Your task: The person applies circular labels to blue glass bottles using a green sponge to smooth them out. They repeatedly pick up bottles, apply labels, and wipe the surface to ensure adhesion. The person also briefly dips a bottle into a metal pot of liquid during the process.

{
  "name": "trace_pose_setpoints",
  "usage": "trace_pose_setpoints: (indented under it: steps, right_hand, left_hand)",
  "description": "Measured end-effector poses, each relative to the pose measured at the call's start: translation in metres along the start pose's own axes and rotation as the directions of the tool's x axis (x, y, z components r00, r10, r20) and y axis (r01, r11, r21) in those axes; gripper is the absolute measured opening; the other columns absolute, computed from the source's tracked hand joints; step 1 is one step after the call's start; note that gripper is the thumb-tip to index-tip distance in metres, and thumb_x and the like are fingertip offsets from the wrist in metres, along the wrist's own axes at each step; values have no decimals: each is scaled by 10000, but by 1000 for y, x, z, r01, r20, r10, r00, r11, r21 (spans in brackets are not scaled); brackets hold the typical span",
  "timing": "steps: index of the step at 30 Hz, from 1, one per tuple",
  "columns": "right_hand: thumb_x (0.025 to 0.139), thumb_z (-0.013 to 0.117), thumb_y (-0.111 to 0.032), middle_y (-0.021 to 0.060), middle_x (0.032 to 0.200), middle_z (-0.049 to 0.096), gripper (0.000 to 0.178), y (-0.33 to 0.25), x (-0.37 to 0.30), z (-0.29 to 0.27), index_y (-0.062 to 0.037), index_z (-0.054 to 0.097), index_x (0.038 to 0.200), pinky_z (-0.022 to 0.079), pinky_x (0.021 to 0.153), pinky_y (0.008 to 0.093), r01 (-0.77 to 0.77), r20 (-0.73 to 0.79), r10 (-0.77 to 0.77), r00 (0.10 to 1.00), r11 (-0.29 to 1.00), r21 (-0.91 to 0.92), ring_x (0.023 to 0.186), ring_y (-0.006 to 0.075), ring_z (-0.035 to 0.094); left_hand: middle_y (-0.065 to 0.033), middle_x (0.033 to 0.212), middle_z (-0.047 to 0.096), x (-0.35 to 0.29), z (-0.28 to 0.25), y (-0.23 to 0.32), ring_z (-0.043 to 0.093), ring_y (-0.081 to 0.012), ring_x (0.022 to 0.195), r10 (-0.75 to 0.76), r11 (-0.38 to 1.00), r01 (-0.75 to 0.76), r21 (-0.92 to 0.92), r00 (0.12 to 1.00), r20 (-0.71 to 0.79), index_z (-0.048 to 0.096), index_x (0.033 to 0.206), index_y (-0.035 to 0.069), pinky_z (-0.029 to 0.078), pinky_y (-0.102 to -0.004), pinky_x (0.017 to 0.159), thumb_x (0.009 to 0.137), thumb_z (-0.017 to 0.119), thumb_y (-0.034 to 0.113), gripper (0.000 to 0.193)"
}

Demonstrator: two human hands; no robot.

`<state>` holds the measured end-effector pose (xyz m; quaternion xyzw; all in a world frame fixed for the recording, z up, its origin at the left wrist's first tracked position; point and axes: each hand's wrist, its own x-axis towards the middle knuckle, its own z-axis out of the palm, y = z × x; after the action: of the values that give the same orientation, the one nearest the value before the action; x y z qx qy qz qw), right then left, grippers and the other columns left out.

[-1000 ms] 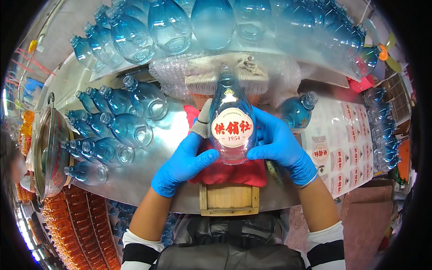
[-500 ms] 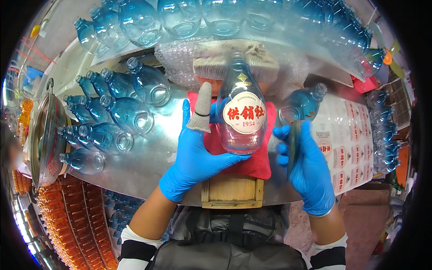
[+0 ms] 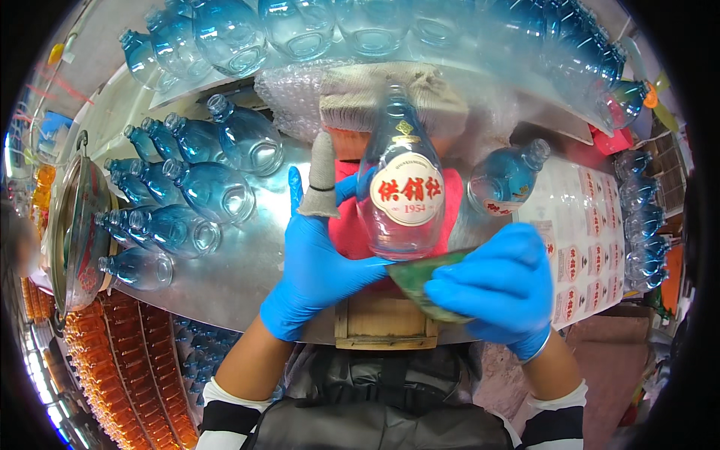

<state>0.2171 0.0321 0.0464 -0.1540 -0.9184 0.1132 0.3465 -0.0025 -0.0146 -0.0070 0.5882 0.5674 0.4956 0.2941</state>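
A blue-tinted glass bottle with a cream oval label and red characters lies on a red cloth, neck pointing away. My left hand, in a blue glove, grips it: the thumb is at its base, other fingers pass behind its left side. One finger of that hand wears a grey knitted sleeve. My right hand, also gloved, pinches a thin flat green scraper. The scraper's edge is close to the bottle's base and left thumb; whether it touches is unclear. Beneath the cloth is a wooden block.
Another labelled blue bottle lies to the right, beside a sheet of printed labels. Several blue bottles lie at left; more stand along the far edge. Beyond the bottle is a stack of whitish folded material. Orange bottles fill the lower left.
My right hand has swung left with the green scraper, turning it from edge-on to flat near the bottle's base. The left hand and bottle are almost unmoved.
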Motion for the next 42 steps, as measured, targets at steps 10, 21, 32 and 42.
trace_pose_setpoints:
  steps: [10, 21, 32, 42]
  right_hand:
    - [585, 716, 54, 64, 938, 636, 369, 28, 0, 10, -90, 650, 918, 455, 689, 334, -217, -371, 287, 883, 951, 220, 794, 231, 575]
    - [574, 723, -75, -19, 968, 634, 358, 15, -29, 11, -137, 668, 923, 433, 686, 316, -62, -72, 69, 995, 994, 94, 773, 192, 570]
    - [773, 711, -89, 74, 848, 623, 218, -14, 39, 32, -5, 561, 906, 477, 663, 239, -564, -110, 916, 386, 329, 757, 754, 93, 574]
    - [758, 723, -87, 44, 778, 558, 226, 4, 35, 31, -14, 529, 848, 439, 588, 222, -725, -193, 927, 322, 373, 579, 687, 68, 519]
  left_hand:
    - [-150, 1266, 472, -3, 5, -5, 467, -211, 1149, -62, 924, 75, -376, 997, 47, 62, 1430, -4, 346, -342, 1005, 560, 843, 176, 1183]
    - [-148, 1233, 485, -3, 6, 0, 471, -230, 1143, -79, 922, 81, -379, 997, 21, 94, 1422, -19, 363, -352, 997, 550, 846, 172, 1167]
    - [-166, 1391, 301, 16, 21, 30, 391, -244, 1227, -319, 775, 299, -557, 946, 64, 66, 1429, 10, 342, -359, 1016, 867, 522, 171, 741]
    - [-165, 1351, 342, 18, 15, 24, 414, -252, 1218, -395, 573, 435, -694, 889, 232, 153, 1383, 1, 366, -376, 1005, 865, 544, 283, 708]
